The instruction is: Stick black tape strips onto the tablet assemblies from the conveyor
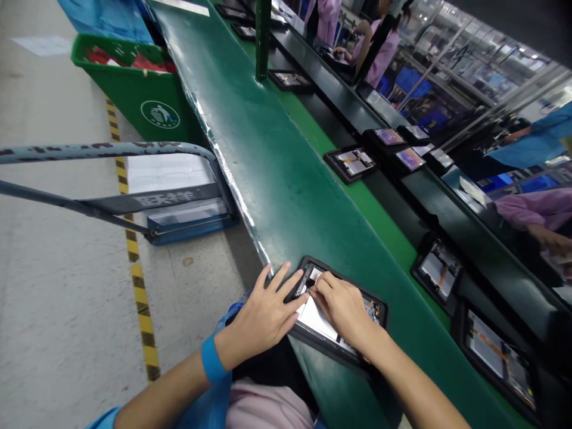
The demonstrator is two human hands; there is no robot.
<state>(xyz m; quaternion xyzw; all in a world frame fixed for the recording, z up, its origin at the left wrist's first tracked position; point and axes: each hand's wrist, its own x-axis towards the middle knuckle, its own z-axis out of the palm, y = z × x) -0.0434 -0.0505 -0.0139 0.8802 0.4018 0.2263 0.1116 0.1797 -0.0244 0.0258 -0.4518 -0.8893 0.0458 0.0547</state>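
An opened tablet [319, 316] lies in a black tray [384, 307] at the near edge of the green bench, its white battery and circuit board showing. My left hand [268, 310] rests with spread fingers on the tablet's left end, a blue band round the wrist. Over the tablet's upper left part, my right hand [340, 307] has its thumb and fingers pinched together near a dark spot. Whatever sits between those fingertips is hidden or too small to name. The right hand also covers the middle of the tablet.
Beyond the green bench [268, 149] runs a line with several open tablets in black trays [351, 164]. A green post [263, 42] rises from the bench. To the left stand a green bin [129, 95] and a trolley [187, 229]. Co-workers [379, 47] sit across the line.
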